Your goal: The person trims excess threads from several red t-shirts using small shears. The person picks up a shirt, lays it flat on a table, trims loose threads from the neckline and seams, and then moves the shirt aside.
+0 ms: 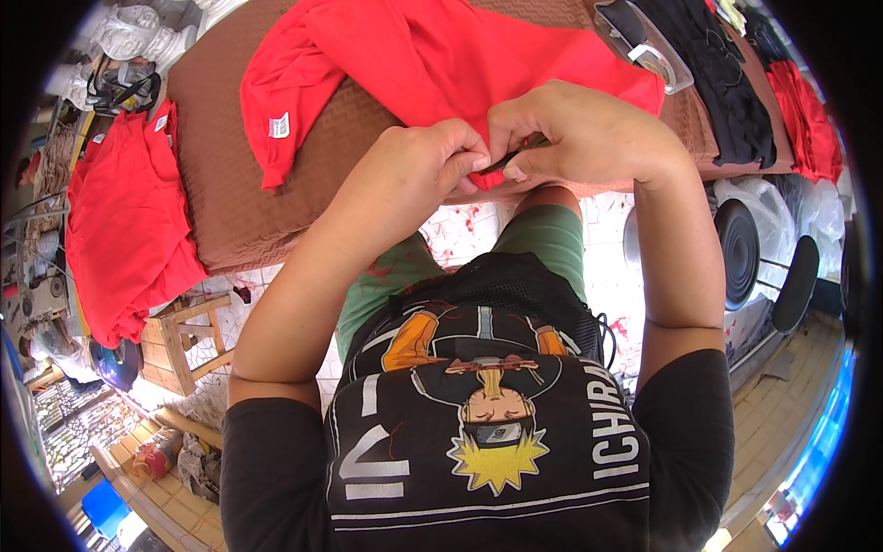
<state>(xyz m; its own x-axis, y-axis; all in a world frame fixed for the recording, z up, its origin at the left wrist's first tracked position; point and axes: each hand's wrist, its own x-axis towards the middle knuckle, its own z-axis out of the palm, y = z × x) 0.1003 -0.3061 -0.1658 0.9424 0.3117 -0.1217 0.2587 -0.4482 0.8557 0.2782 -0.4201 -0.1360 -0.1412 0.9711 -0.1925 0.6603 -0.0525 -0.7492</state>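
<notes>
1. Both hands, left hand (432,161) and right hand (570,133), pinched together on red shirt (441,55) hem, near worktop (221,175) edge.
2. Small dark tool between fingers (464,166), unclear.
3. Trimming seemingly underway; red pile (124,221) left of worktop, waiting perhaps.

The person wears a black T-shirt (487,460) with short sleeves, a bright cartoon picture and white letters on the front, and green shorts (543,235).

I noted a red T-shirt (432,55) lying spread and rumpled over the brown padded table (230,156), near edge pinched up.
</notes>
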